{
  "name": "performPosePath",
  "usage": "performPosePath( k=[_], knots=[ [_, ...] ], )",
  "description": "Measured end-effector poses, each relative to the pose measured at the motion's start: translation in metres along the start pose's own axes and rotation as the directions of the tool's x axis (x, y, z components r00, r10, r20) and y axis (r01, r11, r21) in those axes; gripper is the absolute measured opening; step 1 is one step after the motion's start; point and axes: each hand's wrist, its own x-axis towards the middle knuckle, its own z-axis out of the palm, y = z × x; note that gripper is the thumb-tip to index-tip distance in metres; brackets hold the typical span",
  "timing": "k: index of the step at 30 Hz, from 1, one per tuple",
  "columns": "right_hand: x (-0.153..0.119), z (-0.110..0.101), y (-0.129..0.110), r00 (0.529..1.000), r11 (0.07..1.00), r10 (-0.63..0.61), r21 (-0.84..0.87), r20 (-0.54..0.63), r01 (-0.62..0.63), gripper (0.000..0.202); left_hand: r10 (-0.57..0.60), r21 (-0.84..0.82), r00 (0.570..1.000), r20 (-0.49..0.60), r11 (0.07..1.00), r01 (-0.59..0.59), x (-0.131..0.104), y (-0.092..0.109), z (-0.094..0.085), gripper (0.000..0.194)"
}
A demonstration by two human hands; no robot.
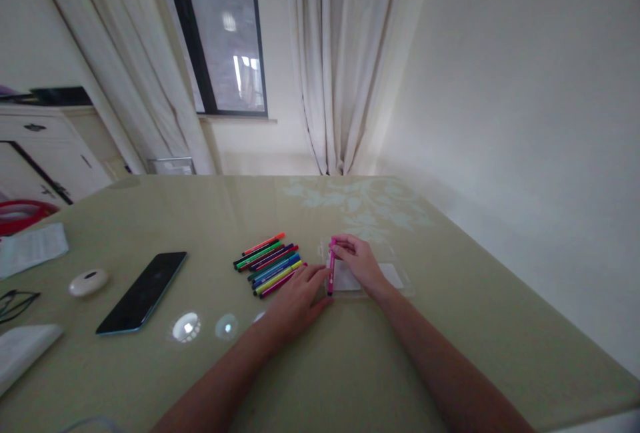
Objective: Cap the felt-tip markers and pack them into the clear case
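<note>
A pink marker [331, 276] is pinched near its far end by the fingers of my right hand [359, 258]. It lies lengthwise along the left side of a clear plastic case [407, 285], dark tip toward me. The case's inside shows a white sheet or panel [391, 276], partly covered by my right hand and wrist. Just left of the case is my left hand [297, 296], its fingers apart and thumb close to the marker's near end. Several coloured markers [270, 256] lie side by side beyond and left of that hand, some partly hidden by its fingers.
A black-screened phone [143, 293] lies on the table [240, 206] at left. Beside it are a white rounded case [89, 282], a cable [17, 303], a white box-like object [25, 350] and a pale paper [35, 248]. A wall borders the table's right side.
</note>
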Motion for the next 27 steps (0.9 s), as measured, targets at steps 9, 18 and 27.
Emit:
performPosePath(
  k=[9,18,27],
  knots=[
    [-0.01,0.006,0.001,0.967,0.813,-0.185,-0.525,0.175,0.251,0.019,0.012,0.072,0.999,0.034,0.997,-0.014,0.0,0.003,-0.003,0.042],
    [-0.019,0.01,-0.014,0.929,0.496,-0.193,-0.786,0.316,0.37,0.017,0.095,0.086,0.995,0.025,0.992,-0.097,0.002,0.006,-0.006,0.033],
    [-0.015,0.003,-0.016,0.939,0.672,-0.307,-0.664,0.155,0.33,0.016,-0.221,0.261,0.949,-0.226,0.925,0.278,0.002,-0.027,-0.04,0.015]
  ],
)
